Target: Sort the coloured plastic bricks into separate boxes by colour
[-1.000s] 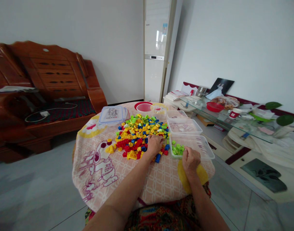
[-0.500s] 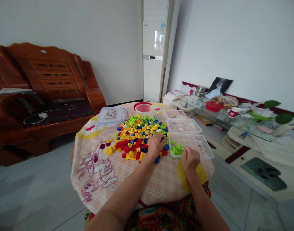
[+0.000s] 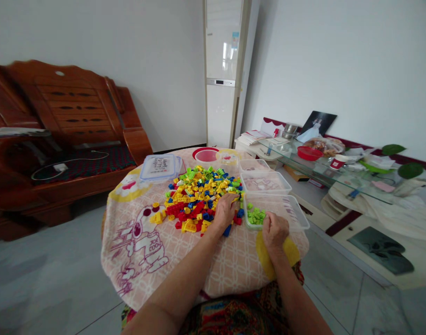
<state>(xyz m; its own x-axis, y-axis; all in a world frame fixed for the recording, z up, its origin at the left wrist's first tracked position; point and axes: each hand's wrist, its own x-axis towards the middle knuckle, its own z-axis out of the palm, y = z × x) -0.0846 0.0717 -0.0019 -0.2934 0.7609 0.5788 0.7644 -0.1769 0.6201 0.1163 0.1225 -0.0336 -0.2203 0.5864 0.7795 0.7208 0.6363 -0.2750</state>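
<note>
A heap of toy building bricks [image 3: 199, 193] in yellow, red, blue and green is spread over the cloth-covered table. My left hand [image 3: 225, 212] is at the right side of this heap, its fingers bent together among the bricks. Some yellow shows by its fingertips, but what they hold is hidden. A clear plastic box [image 3: 286, 211] stands to the right, with light green bricks [image 3: 256, 216] in its left end. My right hand [image 3: 276, 229] is closed on the near rim of that box, close to the green bricks.
Two more clear boxes, a middle one [image 3: 265, 182] and a far one [image 3: 254, 164], stand behind. Box lids [image 3: 159, 167] lie at the back left, a red-rimmed bowl [image 3: 206, 155] at the back. A glass-topped cabinet [image 3: 356, 184] runs along the right.
My left hand's fingers have opened out slightly at the heap's edge, and yellow now shows by their tips. My right hand stays on the box rim. The view has shifted slightly.
</note>
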